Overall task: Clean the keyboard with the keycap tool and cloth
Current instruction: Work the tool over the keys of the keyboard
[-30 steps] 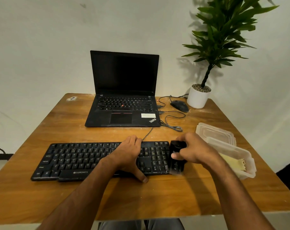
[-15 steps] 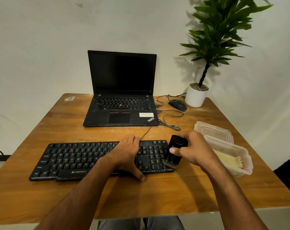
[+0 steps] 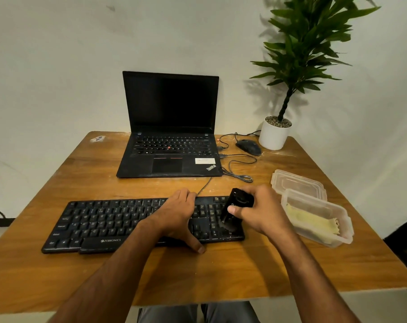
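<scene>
Two hands work over the black full-size plastic keyboard (image 3: 118, 224) lying near the front of the wooden counter (image 3: 244, 271). Left hand (image 3: 174, 215) lies flat on the keys, fingers straight, steadying it. Right hand (image 3: 260, 210) has its grip clamped on the black block-shaped keycap tool (image 3: 232, 210), whose blurred lower end seems to be bristles on the right-hand keypad. Short, light strokes toward the near edge would suit. Pale yellow folded cloth (image 3: 314, 223) waits in the clear plastic tub (image 3: 344, 238) at right.

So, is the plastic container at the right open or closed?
Open: the plastic container has no lid on, and its lid lies behind it.
</scene>
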`<state>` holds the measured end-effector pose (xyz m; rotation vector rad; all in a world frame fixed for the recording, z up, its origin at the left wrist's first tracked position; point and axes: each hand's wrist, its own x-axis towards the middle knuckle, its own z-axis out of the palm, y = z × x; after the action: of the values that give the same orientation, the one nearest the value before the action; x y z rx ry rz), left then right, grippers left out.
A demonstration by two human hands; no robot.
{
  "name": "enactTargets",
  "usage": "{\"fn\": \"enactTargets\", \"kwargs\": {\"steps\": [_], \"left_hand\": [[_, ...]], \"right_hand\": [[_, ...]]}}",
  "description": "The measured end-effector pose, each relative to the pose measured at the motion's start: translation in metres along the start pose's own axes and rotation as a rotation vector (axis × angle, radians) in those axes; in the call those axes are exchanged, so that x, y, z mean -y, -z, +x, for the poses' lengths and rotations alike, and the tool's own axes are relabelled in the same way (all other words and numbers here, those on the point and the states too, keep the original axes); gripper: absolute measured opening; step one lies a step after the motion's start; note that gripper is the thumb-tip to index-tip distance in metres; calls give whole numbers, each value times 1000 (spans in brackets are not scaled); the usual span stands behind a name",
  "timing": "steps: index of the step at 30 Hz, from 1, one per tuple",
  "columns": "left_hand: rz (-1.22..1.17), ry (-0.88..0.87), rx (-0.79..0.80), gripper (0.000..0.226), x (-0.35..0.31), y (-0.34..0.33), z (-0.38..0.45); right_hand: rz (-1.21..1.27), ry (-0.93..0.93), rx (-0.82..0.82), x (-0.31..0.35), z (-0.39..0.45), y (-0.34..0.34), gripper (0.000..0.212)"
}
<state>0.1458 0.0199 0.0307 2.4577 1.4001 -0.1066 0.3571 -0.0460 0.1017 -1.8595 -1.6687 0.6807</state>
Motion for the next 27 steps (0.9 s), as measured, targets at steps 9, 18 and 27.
{"fn": "enactTargets", "kwargs": {"steps": [9, 18, 27], "left_hand": [[-14, 11, 6, 139, 0, 1, 0], [-14, 11, 11, 139, 0, 0, 0], [7, -9, -10, 136, 0, 0, 0]], "right_hand": [[-29, -31, 126, 10, 4, 9, 38], [-170, -54, 162, 4, -7, 2, 44], [-276, 220, 121, 22, -28, -21, 34]]}}
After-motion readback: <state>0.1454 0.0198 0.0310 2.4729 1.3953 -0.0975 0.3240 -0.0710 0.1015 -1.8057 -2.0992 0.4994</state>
